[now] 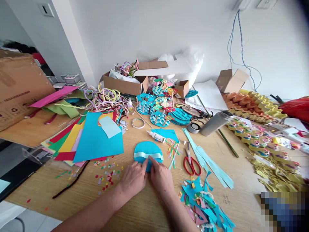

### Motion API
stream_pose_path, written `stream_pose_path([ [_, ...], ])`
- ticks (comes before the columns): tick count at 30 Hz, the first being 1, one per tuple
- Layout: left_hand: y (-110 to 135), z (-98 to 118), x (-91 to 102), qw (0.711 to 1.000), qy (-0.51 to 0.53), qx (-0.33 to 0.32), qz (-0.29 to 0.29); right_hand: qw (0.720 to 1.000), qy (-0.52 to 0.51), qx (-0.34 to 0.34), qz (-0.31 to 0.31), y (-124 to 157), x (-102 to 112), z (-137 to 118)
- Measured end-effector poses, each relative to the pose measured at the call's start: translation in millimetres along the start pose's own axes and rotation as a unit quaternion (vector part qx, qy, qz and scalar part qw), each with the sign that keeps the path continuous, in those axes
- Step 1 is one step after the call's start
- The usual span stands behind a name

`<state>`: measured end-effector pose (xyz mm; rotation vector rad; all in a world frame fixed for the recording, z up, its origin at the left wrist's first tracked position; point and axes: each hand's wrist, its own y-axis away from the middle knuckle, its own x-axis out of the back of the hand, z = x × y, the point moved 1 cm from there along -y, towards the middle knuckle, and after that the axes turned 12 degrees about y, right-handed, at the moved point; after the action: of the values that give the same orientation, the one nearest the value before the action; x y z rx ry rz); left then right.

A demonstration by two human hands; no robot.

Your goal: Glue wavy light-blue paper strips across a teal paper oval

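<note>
Both left hand (134, 175) and right hand (161, 176) press forefingers on a disc (148, 148), bare table (128, 138) along its edge.

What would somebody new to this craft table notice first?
Probably the left hand and right hand, front and centre, with fingers at a pale-blue paper strip across a bright-blue rounded paper piece. Next might come the large blue paper sheet topping a multicoloured paper stack on the left. On the right, red-handled metal scissors lie just beyond mostly blue paper scraps.
</note>
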<state>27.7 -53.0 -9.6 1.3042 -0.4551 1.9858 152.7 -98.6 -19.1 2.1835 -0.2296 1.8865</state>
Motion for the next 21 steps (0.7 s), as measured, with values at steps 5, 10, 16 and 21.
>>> stream_pose_path([
  [5, 0, 0, -2.2, 1.000, -0.002, 0.002, -0.003, 1.000, 0.000, -0.007, 0.018, 0, 0, 0],
  [10, 0, -2, -3.6, 1.000, 0.002, 0.000, -0.007, 0.999, 0.032, 0.009, 0.004, -1, 2, -2],
  [16, -1, -2, -3.5, 1.000, 0.006, -0.005, -0.001, 0.995, 0.090, 0.030, -0.030, -1, 6, -5],
  [21, 0, -4, -3.9, 1.000, 0.010, -0.016, -0.005, 0.989, 0.132, 0.026, -0.067, 0, 11, -12],
])
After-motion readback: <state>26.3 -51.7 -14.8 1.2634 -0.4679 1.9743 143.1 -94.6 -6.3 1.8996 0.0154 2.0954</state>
